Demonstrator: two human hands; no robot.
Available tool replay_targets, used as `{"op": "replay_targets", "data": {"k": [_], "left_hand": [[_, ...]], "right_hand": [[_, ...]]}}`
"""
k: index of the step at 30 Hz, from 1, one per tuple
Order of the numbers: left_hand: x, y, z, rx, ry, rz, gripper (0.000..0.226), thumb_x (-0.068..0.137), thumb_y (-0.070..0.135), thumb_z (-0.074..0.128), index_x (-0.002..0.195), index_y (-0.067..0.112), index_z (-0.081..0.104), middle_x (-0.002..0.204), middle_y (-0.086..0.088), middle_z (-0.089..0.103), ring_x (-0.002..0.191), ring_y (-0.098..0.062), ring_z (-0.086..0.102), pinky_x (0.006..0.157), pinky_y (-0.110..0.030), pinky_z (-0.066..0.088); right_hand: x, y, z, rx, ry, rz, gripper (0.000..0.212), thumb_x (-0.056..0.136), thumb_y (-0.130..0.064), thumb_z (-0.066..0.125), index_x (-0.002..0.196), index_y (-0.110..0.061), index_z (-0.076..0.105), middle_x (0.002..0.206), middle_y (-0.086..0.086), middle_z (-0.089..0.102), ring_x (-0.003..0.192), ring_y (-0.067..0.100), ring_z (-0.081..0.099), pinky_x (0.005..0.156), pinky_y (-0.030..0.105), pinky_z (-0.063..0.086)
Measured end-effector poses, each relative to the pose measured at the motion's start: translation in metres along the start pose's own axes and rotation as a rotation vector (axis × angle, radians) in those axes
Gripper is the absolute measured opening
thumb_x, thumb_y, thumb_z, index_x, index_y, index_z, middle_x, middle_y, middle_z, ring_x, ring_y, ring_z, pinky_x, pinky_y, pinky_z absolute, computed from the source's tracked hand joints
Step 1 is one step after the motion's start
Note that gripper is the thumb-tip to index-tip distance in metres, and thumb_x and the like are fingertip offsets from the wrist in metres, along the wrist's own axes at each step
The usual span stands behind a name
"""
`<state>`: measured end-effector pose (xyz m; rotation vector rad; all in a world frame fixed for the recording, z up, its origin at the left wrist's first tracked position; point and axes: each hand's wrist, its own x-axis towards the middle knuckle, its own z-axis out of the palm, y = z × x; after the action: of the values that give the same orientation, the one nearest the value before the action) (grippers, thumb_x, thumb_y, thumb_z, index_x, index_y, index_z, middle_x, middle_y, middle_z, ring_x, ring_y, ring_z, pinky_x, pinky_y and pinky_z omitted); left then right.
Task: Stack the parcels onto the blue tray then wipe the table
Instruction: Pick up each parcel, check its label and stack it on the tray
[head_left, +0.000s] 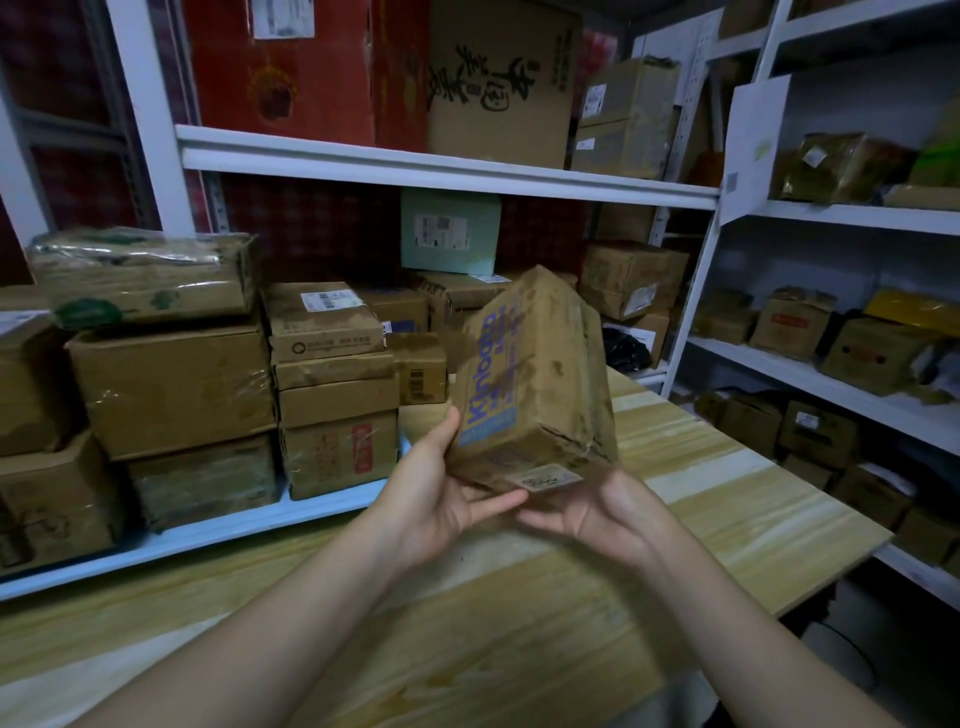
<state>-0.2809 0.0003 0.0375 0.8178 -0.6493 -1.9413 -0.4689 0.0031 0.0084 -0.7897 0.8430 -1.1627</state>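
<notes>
Bare forearms reach out over the wooden table (519, 623), and the left hand (441, 493) and right hand (608, 514) carry a brown parcel (535, 384) tipped on end, clear of the tabletop and not yet on the blue tray (234, 525). One thumb runs up the printed side with fingers tucked beneath, pinching that corner, while the right lies palm-up under the near edge, fingers fairly straight, taking the weight. I'd guess it's tilted to swing left onto the stacked parcels (176, 384) crowding the tray.
</notes>
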Motion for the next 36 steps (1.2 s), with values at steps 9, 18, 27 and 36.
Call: {"op": "replay_targets", "data": {"k": [9, 18, 27, 36], "left_hand": [[0.0, 0.005, 0.001, 0.336, 0.285, 0.294, 0.03, 0.095, 0.001, 0.053, 0.112, 0.025, 0.058, 0.111, -0.003, 0.066, 0.101, -0.017, 0.062, 0.069, -0.039, 0.06], [-0.021, 0.027, 0.005, 0.493, 0.236, 0.518, 0.031, 0.1, 0.018, 0.05, 0.127, 0.027, 0.061, 0.119, 0.008, 0.065, 0.111, -0.009, 0.058, 0.087, -0.028, 0.05], [-0.037, 0.091, -0.004, 1.116, 0.432, 1.078, 0.035, 0.088, 0.022, 0.063, 0.122, 0.032, 0.065, 0.12, 0.008, 0.063, 0.118, -0.019, 0.053, 0.102, -0.042, 0.045], [-0.076, 0.148, -0.01, 1.413, 0.839, 1.276, 0.037, 0.086, 0.032, 0.067, 0.123, 0.04, 0.062, 0.139, 0.009, 0.047, 0.134, -0.017, 0.027, 0.111, -0.04, 0.016]], "right_hand": [[-0.009, -0.001, 0.011, 0.098, -0.163, 0.118, 0.067, 0.092, -0.065, 0.04, 0.117, -0.012, 0.073, 0.131, 0.033, 0.059, 0.124, 0.054, 0.053, 0.105, 0.076, 0.03], [0.009, -0.019, 0.03, 0.127, 0.089, -0.081, 0.059, 0.089, -0.054, 0.054, 0.129, -0.012, 0.062, 0.121, 0.024, 0.069, 0.117, 0.04, 0.062, 0.086, 0.052, 0.058], [0.041, -0.056, 0.095, 0.081, 0.002, -0.167, 0.041, 0.099, -0.033, 0.053, 0.138, -0.022, 0.052, 0.129, 0.019, 0.065, 0.116, 0.043, 0.06, 0.098, 0.077, 0.036], [0.069, -0.086, 0.162, -0.102, 0.13, -0.212, 0.039, 0.097, -0.052, 0.051, 0.122, -0.024, 0.062, 0.12, 0.011, 0.069, 0.113, 0.034, 0.061, 0.098, 0.058, 0.048]]}}
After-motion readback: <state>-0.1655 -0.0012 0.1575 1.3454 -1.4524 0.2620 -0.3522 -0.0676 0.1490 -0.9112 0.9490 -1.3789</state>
